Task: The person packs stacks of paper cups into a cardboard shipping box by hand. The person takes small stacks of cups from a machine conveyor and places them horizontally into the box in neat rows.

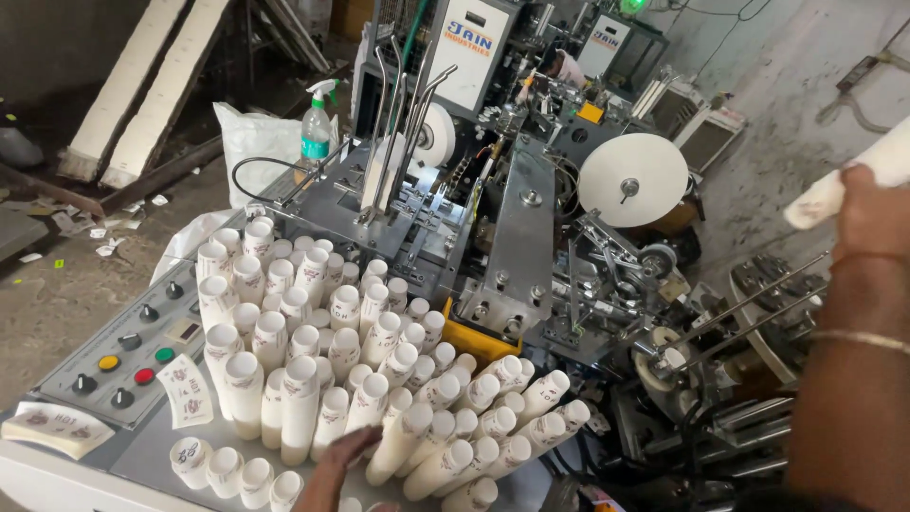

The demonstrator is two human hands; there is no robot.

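Note:
Several stacks of white printed paper cups (341, 370) stand and lean together on the grey top of a machine console (142, 455). My left hand (343, 455) reaches in from the bottom edge, its fingers resting against the lower ends of the leaning stacks. My right hand (867, 213) is raised at the far right, closed around a long stack of white cups (848, 185) held up in the air. A bangle shows on that forearm.
A paper cup forming machine (531, 218) fills the middle, with a white paper roll (632, 180) and metal guide rods (749, 313). A control panel (128, 346) with coloured buttons is at the left. A spray bottle (317, 123) and flat printed cup blanks (57, 422) lie nearby.

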